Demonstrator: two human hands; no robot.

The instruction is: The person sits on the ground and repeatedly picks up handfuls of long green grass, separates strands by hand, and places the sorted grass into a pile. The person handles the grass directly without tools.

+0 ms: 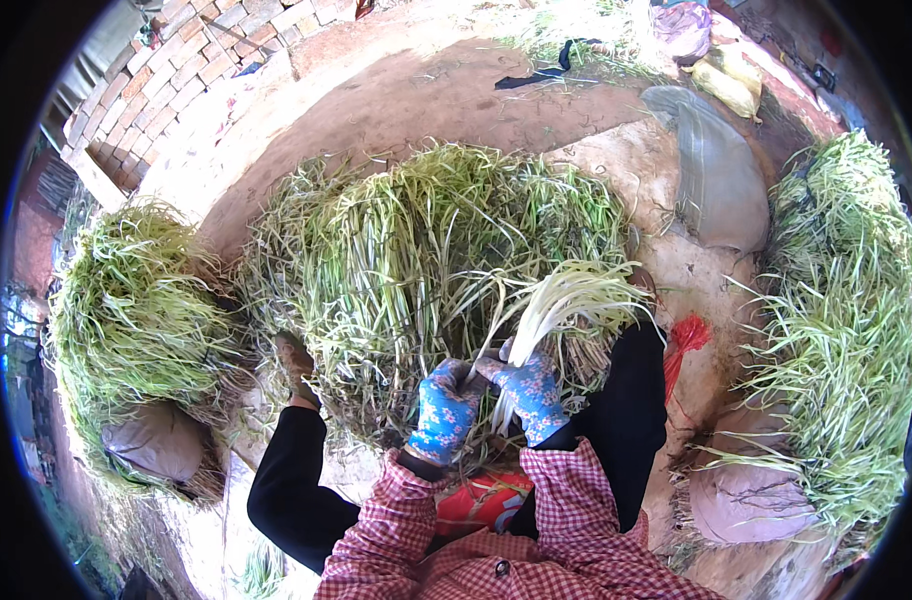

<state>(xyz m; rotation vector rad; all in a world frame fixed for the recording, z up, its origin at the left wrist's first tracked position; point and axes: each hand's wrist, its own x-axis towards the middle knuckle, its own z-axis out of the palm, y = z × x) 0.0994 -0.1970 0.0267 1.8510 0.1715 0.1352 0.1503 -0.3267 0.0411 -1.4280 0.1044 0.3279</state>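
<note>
Both hands wear blue gloves with a pink flower print. My right hand [529,390] is closed around a bunch of pale leafy stalks [557,304]; their white lower ends stick out below the fist and the yellow-green tips fan up to the right. Close beside it, my left hand [442,412] pinches a thin single stalk [492,326] between thumb and fingers. Beyond the hands and between my legs spreads a large heap of green stalks with long narrow leaves [396,247], some of them dry and brown at the base.
More leafy stalks are piled at the left [141,300] and at the right [846,322]. Filled sacks [726,172] lie on the earth floor, one pinkish sack [752,502] by the right pile. Red netting [685,345] lies by my right knee. A brick stack [178,75] stands far left.
</note>
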